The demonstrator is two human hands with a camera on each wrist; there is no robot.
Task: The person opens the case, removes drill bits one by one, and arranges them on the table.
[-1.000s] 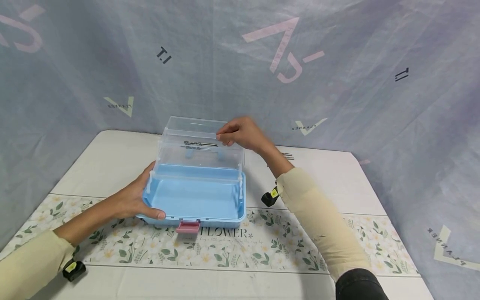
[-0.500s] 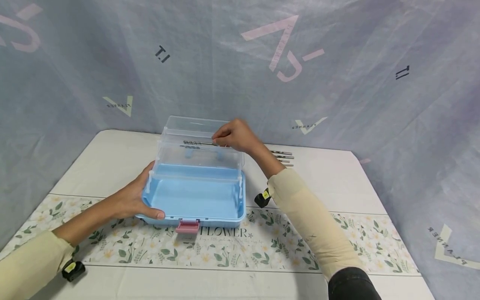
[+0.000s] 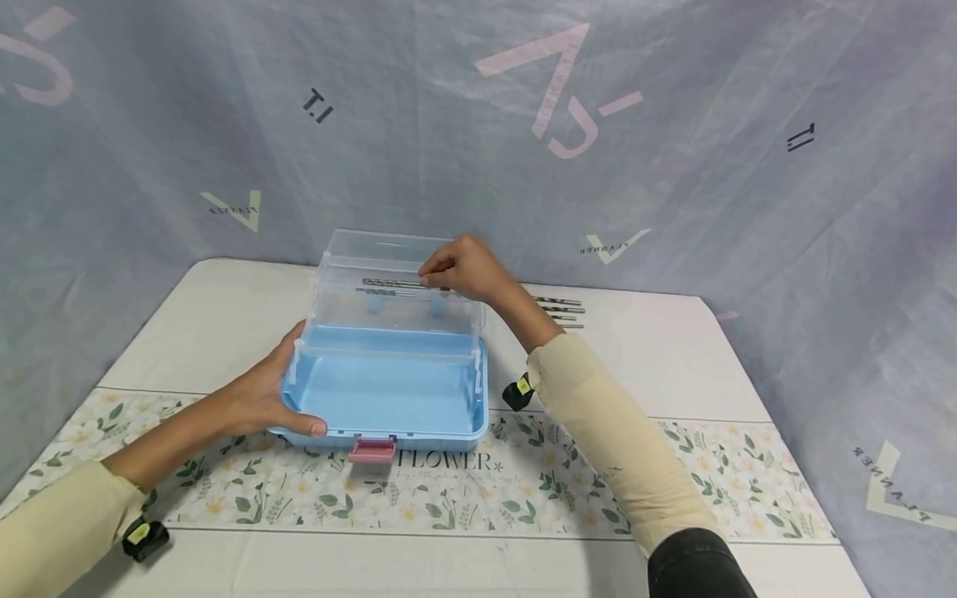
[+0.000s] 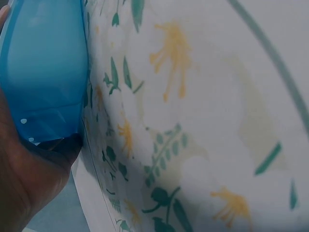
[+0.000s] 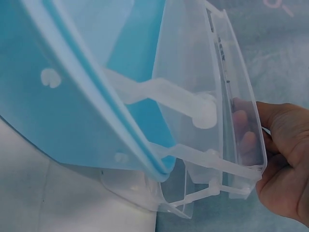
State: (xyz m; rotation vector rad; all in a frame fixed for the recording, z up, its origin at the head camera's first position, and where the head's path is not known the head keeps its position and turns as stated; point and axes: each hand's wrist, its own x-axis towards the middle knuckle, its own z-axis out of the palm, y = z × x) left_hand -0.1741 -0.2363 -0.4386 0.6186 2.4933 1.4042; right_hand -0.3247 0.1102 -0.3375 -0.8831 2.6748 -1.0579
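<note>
A blue plastic toolbox (image 3: 389, 394) with a pink latch stands with its lid up and its clear tray (image 3: 336, 311) raised at the back. My left hand (image 3: 257, 394) grips the box's left end, thumb over the front corner; the left wrist view shows that blue end (image 4: 46, 63) between thumb and fingers. Several metal drill bits (image 3: 389, 283) lie in the clear tray. My right hand (image 3: 471, 270) reaches into the tray's right part and pinches the right end of a drill bit. In the right wrist view, its fingers (image 5: 246, 140) show through the clear wall.
Several more drill bits (image 3: 564, 309) lie on the white tabletop right of the box, partly behind the right forearm. A flower-printed strip (image 3: 419, 498) crosses the table. Grey printed cloth (image 3: 426, 124) hangs behind. White hinge arms (image 5: 164, 96) link tray and box.
My right hand has moved slightly left and down, onto the bits' right end in the tray. More of the bits on the table now show. The left hand keeps its grip.
</note>
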